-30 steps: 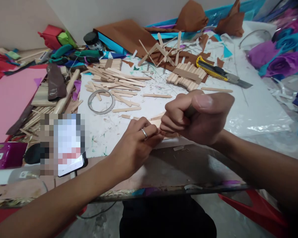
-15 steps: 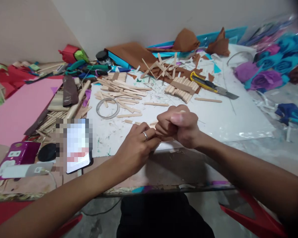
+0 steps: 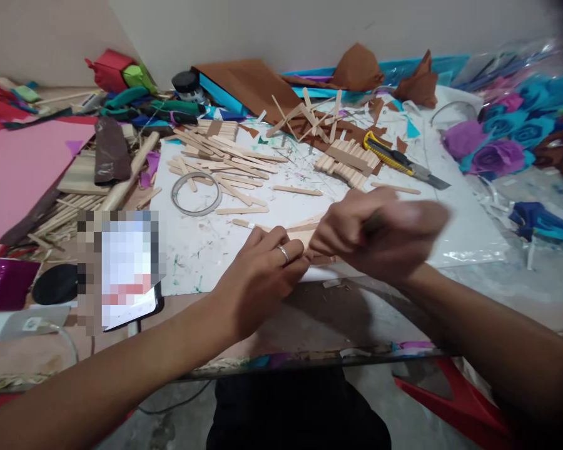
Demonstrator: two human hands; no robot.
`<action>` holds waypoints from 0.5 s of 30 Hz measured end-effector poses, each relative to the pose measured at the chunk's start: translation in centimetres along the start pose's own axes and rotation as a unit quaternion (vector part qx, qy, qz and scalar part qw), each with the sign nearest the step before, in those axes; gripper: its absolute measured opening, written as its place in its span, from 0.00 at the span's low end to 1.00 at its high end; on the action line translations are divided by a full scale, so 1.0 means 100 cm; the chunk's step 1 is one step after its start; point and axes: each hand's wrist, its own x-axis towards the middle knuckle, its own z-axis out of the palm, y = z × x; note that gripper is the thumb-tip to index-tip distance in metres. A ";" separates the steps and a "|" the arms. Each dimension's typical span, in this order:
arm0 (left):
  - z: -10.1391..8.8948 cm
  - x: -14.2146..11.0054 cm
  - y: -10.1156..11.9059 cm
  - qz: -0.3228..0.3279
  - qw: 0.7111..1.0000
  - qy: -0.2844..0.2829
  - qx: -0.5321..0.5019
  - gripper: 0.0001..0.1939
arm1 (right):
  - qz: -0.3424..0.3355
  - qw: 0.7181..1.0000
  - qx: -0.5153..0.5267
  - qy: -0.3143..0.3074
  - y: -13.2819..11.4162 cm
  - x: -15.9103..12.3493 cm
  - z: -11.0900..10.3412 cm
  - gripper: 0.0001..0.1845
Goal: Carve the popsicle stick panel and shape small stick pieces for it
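My left hand, a ring on one finger, is closed with its fingertips on a few pale wooden craft sticks at the front of the white sheet. Those sticks are mostly hidden under my fingers. Against the left fingertips, my right hand is curled into a fist with its thumb out to the right and blurred. What it grips, if anything, is hidden. One craft stick pokes out left of my left fingers. Behind lie a loose pile of craft sticks and a bundled row of sticks.
A yellow utility knife lies with its blade out behind my right hand. A tape roll rests on the white sheet. To the left is a phone; paper roses are at the right, brown paper at the back.
My right hand has moved right and its thumb has swung outward, baring more of the sticks. My left hand stays in place on them. The view has shifted slightly.
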 end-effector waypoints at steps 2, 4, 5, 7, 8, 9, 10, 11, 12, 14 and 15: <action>-0.002 0.000 0.002 0.000 1.000 -0.004 0.000 0.12 | 0.005 0.998 -0.015 0.054 -0.012 -0.001 -0.001 0.31; -0.003 0.001 0.002 0.003 1.000 0.000 0.005 0.12 | -0.008 0.998 -0.008 0.055 -0.016 -0.002 -0.003 0.31; -0.003 0.001 0.002 0.005 1.000 0.004 0.009 0.12 | -0.002 1.000 0.002 0.030 -0.015 -0.001 -0.004 0.30; -0.001 0.001 0.002 0.008 1.000 0.015 0.014 0.12 | 0.040 0.999 -0.002 0.011 -0.008 0.000 -0.006 0.29; -0.001 0.001 0.001 0.008 1.000 0.020 0.013 0.12 | 0.060 0.998 -0.005 0.007 -0.003 0.000 -0.006 0.29; 0.000 0.001 0.001 0.008 1.000 0.025 0.011 0.12 | 0.072 0.997 -0.007 0.010 0.001 0.001 -0.006 0.29; 0.001 0.001 0.000 0.006 1.000 0.030 0.007 0.13 | 0.073 0.997 -0.003 0.010 0.005 0.001 -0.006 0.29; 0.001 0.001 0.000 0.005 0.999 0.034 0.001 0.13 | 0.067 0.998 0.006 0.010 0.008 0.001 -0.005 0.30; 0.002 0.001 0.000 0.004 0.999 0.037 -0.005 0.14 | 0.060 0.998 0.014 0.017 0.011 0.001 -0.005 0.30; 0.003 0.001 0.000 -0.001 0.999 0.041 -0.017 0.14 | 0.047 0.998 0.028 0.014 0.012 0.001 -0.006 0.29; 0.003 0.001 0.001 -0.005 0.999 0.045 -0.024 0.14 | 0.043 0.999 0.033 0.007 0.012 0.001 -0.006 0.29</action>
